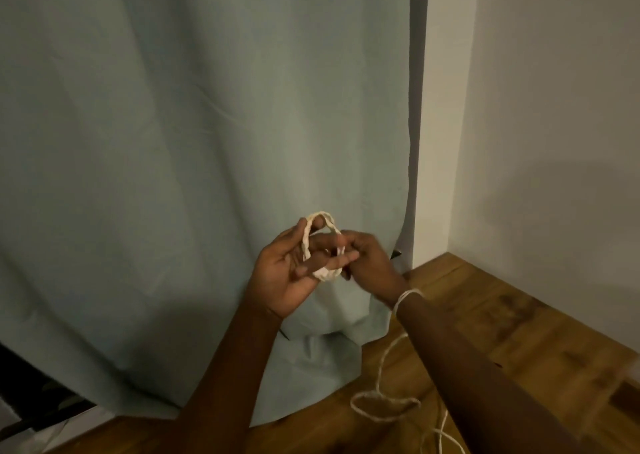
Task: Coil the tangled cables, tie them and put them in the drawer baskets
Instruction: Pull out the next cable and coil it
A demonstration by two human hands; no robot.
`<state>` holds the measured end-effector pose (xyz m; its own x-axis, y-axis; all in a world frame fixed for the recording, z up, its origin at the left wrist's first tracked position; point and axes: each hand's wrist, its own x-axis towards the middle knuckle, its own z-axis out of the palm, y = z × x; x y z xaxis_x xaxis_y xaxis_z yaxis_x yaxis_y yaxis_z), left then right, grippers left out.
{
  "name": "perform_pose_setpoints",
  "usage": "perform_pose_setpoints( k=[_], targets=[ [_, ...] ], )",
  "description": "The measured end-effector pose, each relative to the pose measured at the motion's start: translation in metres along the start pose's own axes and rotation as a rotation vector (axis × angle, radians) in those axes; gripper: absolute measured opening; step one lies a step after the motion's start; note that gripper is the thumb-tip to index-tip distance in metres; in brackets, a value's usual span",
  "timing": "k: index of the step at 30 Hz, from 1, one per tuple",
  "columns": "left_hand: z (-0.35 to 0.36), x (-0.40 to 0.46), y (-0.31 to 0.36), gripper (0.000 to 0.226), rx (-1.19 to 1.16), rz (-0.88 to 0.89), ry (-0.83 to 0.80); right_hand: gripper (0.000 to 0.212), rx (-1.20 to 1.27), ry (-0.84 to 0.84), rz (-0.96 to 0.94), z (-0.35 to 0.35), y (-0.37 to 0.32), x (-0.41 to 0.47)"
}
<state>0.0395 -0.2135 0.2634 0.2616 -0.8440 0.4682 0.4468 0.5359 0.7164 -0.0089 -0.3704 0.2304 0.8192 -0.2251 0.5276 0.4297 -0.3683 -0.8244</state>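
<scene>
Cable (381, 403): one pale cord, and from your view its slack lies in loose loops on the wood floor (502, 332) at 5 o'clock, then climbs over your right wrist to the small coil (320, 242) held mid-air at centre. Your left hand (284, 273) has fingers curled through the coil, gripping it; your right hand (363, 256) pinches the strand at the coil's 3 o'clock side. My read: you're mid-wrap. Keep each turn the same size, feed slack with light tension, and slip the cord off your wrist before it snags. Leave a tail for tying. Count: one cord, one coil, two hands. Curtain (207, 142) behind, wall (554, 107) at 2 o'clock. No drawer baskets in view.
</scene>
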Motion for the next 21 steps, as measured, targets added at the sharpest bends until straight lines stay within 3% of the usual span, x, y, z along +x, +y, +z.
perform_pose_setpoints(
  k=[3,5,7,9,14,15,16,18,21],
  targets=[
    [0.012,0.014,0.008,0.030,-0.011,0.123,0.083,0.034,-0.065,-0.223,0.140,0.029,0.009,-0.019],
    [0.013,0.020,0.015,0.035,0.184,0.239,0.218,0.026,-0.106,-0.369,0.188,0.037,0.012,-0.029],
    [0.006,0.022,0.018,0.045,0.493,0.315,0.380,0.020,-0.148,-0.431,0.168,0.033,0.011,-0.032],
    [-0.006,0.018,0.019,0.050,0.868,0.304,0.430,0.016,-0.282,-0.397,0.058,0.018,0.007,-0.027],
    [-0.039,0.003,0.017,0.033,1.923,0.035,0.415,0.014,-0.508,-0.264,-0.161,-0.019,-0.017,-0.013],
    [-0.040,0.000,0.015,0.028,1.993,-0.052,0.394,0.014,-0.526,-0.233,-0.205,-0.025,-0.026,-0.010],
    [-0.039,-0.004,0.012,0.026,1.890,-0.121,0.382,0.014,-0.547,-0.191,-0.249,-0.032,-0.033,-0.006],
    [-0.033,-0.011,0.011,0.033,1.466,-0.155,0.362,0.015,-0.581,-0.106,-0.306,-0.041,-0.042,0.004],
    [-0.022,-0.013,0.013,0.038,0.793,-0.190,0.294,0.019,-0.471,-0.010,-0.220,-0.049,-0.039,0.013]
  ],
)
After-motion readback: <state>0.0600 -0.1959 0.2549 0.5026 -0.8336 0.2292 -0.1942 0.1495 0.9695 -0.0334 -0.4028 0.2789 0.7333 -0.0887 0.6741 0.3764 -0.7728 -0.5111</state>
